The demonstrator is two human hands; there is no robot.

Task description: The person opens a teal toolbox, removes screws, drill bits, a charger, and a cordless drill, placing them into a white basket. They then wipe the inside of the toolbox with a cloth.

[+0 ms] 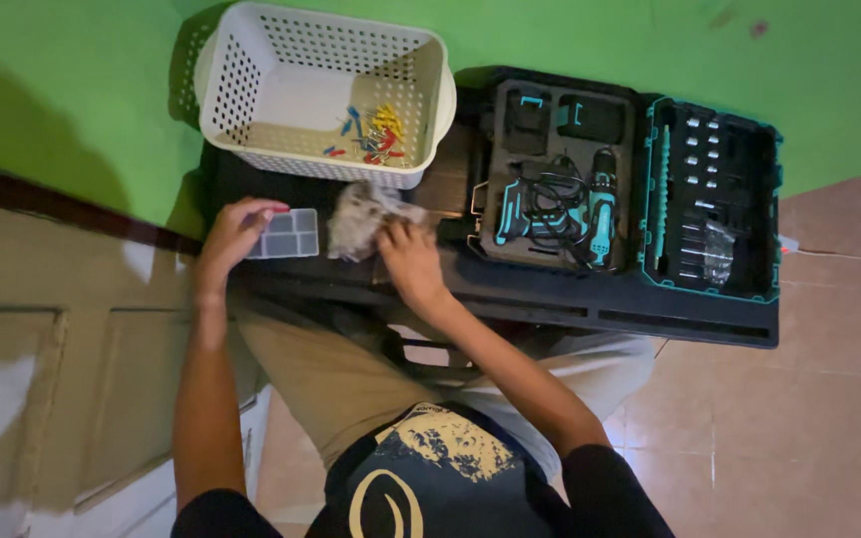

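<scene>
A green wall (72, 90) is seen behind a dark desk (650, 319). On the desk, at the right, an open tool case (630, 289) is laid flat, with a blue drill (600, 214) inside it. At the left, against the wall, a white basket (321, 90) is placed, and small coloured bits (376, 134) are seen in it. Just in front of the basket, a clear bag (361, 214) is gripped by the fingers of the right hand (411, 259). Beside the bag, a small clear box (286, 234) is held by the left hand (236, 234), with the fingers curled around its edge.
</scene>
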